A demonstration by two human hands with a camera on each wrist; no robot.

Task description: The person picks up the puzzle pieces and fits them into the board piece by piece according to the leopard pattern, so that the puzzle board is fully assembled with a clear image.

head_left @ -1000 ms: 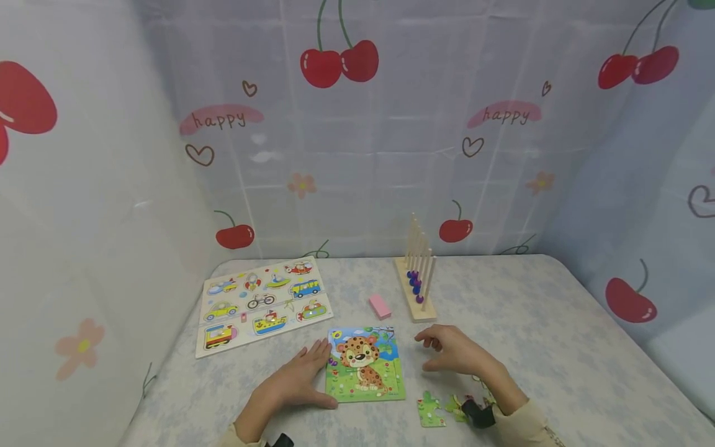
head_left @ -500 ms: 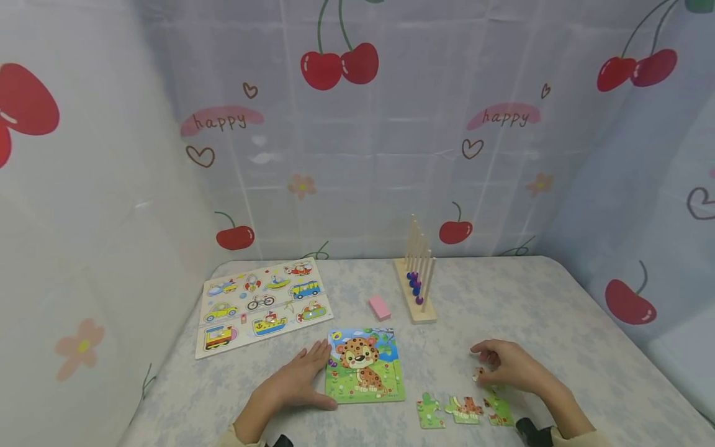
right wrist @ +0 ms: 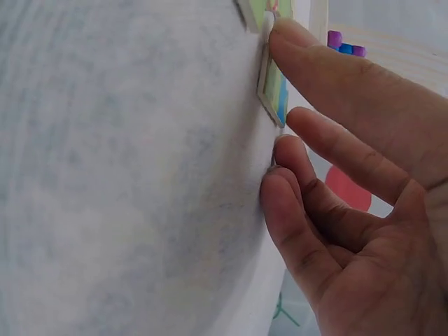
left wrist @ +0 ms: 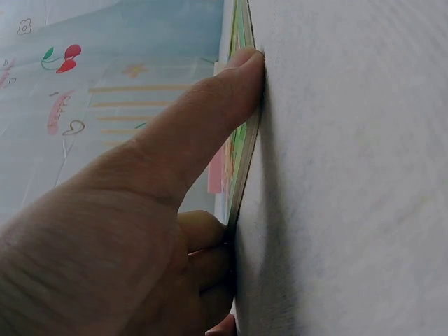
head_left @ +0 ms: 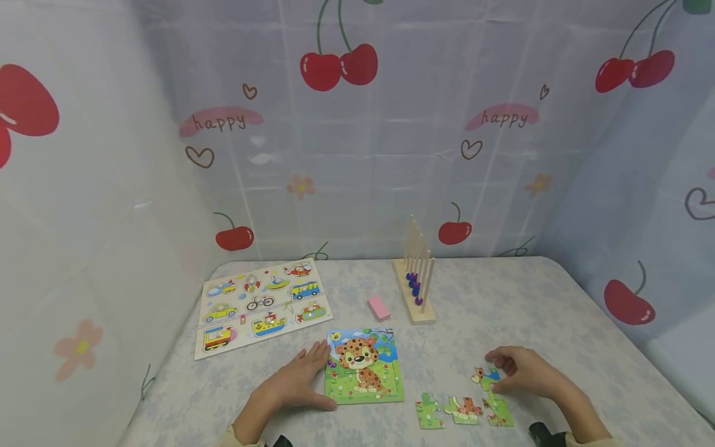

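Observation:
My left hand (head_left: pixel 296 379) lies spread against the left edge of a leopard picture puzzle (head_left: pixel 364 365), its fingers straight. In the left wrist view, the thumb (left wrist: pixel 241 77) touches the puzzle's edge. On the right, my right hand (head_left: pixel 527 372) has thumb and forefinger around the right part of a puzzle piece (head_left: pixel 485 376) with blue and leopard print. In the right wrist view that piece (right wrist: pixel 273 87) lies between the thumb tip and forefinger tip, low over the table; the other fingers are curled.
Several more loose pieces lie nearby: a green piece (head_left: pixel 429 413), a leopard-body piece (head_left: pixel 465 411) and a green corner piece (head_left: pixel 499 411). Farther back are a vehicle puzzle board (head_left: pixel 262 302), a pink block (head_left: pixel 379 308) and a wooden peg stand (head_left: pixel 421 313) with purple and blue beads.
My right hand has moved right, from beside the leopard puzzle to the loose pieces, then slightly farther right, uncovering more of the blue piece. The left hand has stayed in place.

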